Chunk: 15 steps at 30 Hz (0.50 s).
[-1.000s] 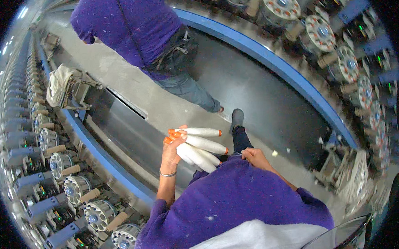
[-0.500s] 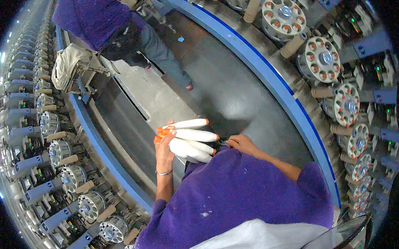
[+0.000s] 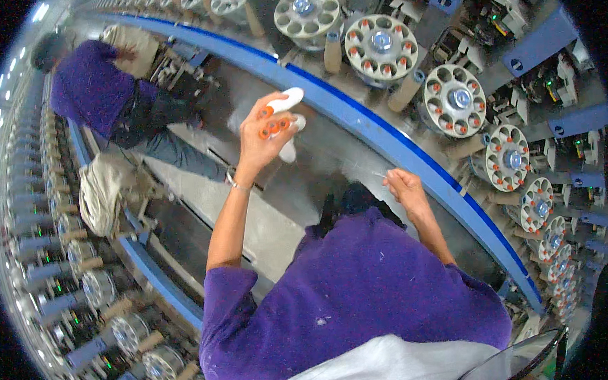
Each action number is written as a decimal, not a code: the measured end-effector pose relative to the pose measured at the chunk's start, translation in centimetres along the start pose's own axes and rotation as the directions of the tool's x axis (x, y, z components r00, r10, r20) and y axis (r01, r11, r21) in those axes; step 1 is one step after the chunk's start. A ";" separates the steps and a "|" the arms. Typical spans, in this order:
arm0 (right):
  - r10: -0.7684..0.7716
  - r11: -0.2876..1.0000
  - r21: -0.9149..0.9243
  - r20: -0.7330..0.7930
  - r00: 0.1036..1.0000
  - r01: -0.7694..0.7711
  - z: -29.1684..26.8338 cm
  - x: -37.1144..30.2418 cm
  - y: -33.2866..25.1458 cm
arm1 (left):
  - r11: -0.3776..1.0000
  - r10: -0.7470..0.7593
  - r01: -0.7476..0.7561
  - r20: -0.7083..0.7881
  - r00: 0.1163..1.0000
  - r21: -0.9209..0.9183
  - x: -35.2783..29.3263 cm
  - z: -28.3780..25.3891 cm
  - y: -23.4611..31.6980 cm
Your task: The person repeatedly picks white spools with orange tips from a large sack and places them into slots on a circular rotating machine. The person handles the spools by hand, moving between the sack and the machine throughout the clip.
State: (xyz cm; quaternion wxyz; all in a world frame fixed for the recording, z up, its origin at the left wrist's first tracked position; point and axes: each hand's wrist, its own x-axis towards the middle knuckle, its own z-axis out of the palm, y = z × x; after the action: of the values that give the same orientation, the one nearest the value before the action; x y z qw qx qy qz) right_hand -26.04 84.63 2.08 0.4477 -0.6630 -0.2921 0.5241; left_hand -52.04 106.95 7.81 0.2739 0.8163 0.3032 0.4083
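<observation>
My left hand is raised ahead of me, its fingers closed round several white yarn bobbins. Their orange tube ends face me, and the white yarn bodies point away, partly hidden by the hand. Lower and to the right, my right hand is held in a pinch near the blue rail. A faint pale strand shows at its fingertips, too thin and blurred to make out. The two hands are well apart. Closest to them on the right are round bobbin magazines with orange-tipped bobbins in their pockets.
A blue rail curves along the right-hand machine row; another blue rail borders the left row. Brown cones stand between the magazines. A co-worker in purple bends at the far left, near a pale cloth bundle.
My left hand has lifted the bobbins forward, turning their orange ends toward me. My right hand has moved away from my waist to the right. The view has swung toward the right-hand machines.
</observation>
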 end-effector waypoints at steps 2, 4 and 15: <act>-0.009 1.000 0.006 -0.072 0.997 0.009 -0.5 2.7 -1.6 | 0.994 0.068 -0.071 -0.039 0.997 -0.079 6.8 1.1 -3.1; 0.033 0.999 0.015 -0.133 0.991 -0.031 -0.9 6.1 -2.6 | 0.973 0.019 -0.038 -0.086 0.996 -0.226 13.2 2.9 -6.4; -0.053 0.980 0.182 -0.148 0.988 0.080 1.9 22.6 -9.5 | 0.949 0.000 0.076 0.243 0.970 -0.305 32.6 13.9 -20.9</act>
State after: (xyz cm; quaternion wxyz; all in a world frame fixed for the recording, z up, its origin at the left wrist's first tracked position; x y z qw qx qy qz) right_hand -20.76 108.58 0.72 0.5452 -0.6435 -0.2307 0.4853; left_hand -30.40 141.54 2.47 0.4418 0.8002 0.2153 0.3438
